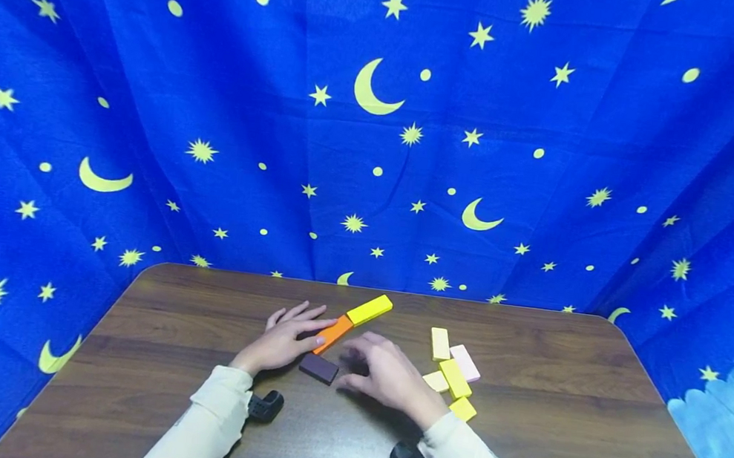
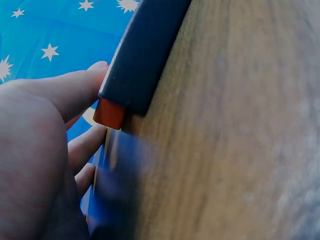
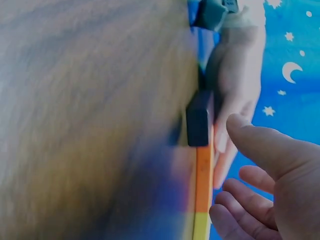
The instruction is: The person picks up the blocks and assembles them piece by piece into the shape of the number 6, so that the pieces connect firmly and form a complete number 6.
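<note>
On wood (image 1: 159, 356), the left hand (image 1: 283, 341) seemingly touches a part-hidden orange block (image 1: 336, 335)

The wood-grained desk (image 1: 563, 406) shows a glossy sheen, the dark block (image 1: 319, 369) and orange block (image 1: 334, 334) look smooth, and the backdrop (image 1: 255, 83) is softly creased cloth.

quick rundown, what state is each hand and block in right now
Left hand: fingers extended, touching the orange block
Right hand: fingers loosely bent, holding nothing
Orange block: lying down, end to end with the far yellow block
Far yellow block: lying down, no hand on it
Dark block: lying down by the orange block's near end, not held
Five right-side blocks: loosely clustered, none held
</note>
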A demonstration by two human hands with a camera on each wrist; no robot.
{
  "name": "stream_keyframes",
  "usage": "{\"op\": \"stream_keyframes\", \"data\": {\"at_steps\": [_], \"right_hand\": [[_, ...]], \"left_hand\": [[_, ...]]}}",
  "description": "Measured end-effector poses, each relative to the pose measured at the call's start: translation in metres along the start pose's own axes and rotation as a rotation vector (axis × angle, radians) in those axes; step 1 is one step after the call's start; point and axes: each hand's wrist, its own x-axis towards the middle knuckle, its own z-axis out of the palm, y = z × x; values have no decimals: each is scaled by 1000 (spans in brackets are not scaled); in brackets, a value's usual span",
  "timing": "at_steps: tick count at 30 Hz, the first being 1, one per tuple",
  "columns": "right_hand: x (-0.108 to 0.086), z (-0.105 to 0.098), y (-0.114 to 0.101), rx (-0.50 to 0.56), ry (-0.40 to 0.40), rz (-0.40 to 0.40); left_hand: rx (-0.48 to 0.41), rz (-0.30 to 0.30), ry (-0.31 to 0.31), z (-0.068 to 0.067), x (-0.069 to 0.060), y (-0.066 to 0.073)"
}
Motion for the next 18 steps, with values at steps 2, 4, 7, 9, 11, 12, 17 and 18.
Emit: {"op": "stream_keyframes", "data": {"at_steps": [2,4,7,9,11,12,17,18], "right_hand": [[-3,-4,4,6,21,3],[-6,-8,8,4,42,14],[-9,-15,12,9,74,31],[-11,-20,15,16,95,45],[-13,-24,17,28,115,58],[-14,-26,19,31,121,63],[-18,-34,26,47,153,105],[-20,-36,28,44,159,115]], "left_hand": [[-2,1,-1,-1,0,0],[0,4,-1,-1,-1,0],[-6,3,-2,-1,-1,1],[-9,-2,-3,-1,-1,1],[-7,-6,-4,-1,0,1],[-5,-9,-5,0,0,1],[-4,-14,-8,0,-1,0],[-8,-11,-6,-1,-1,0]]}}
